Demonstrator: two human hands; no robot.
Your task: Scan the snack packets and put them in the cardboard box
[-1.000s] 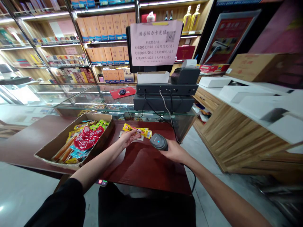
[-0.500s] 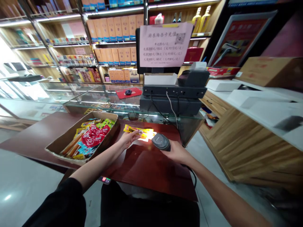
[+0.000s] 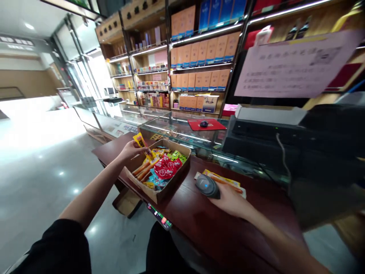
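Observation:
My left hand is closed on a yellow snack packet, held tilted at the far left side of an open cardboard box. Inside the box lie red packets, green packets, blue ones and long brown stick snacks. My right hand grips a dark barcode scanner with a small blue light on top. Just behind the scanner, a long yellow-edged snack packet lies on the dark red table, partly covered by my right hand and the scanner.
A lit phone sits at the table's near edge. Beyond stands a glass counter with a red mouse pad and a mouse. Dark checkout equipment rises at the right. A smaller cardboard box is below the table.
The view has swung left. My left hand has moved from in front of the scanner to the cardboard box. The scanner's bright light no longer shows; my right hand still holds it.

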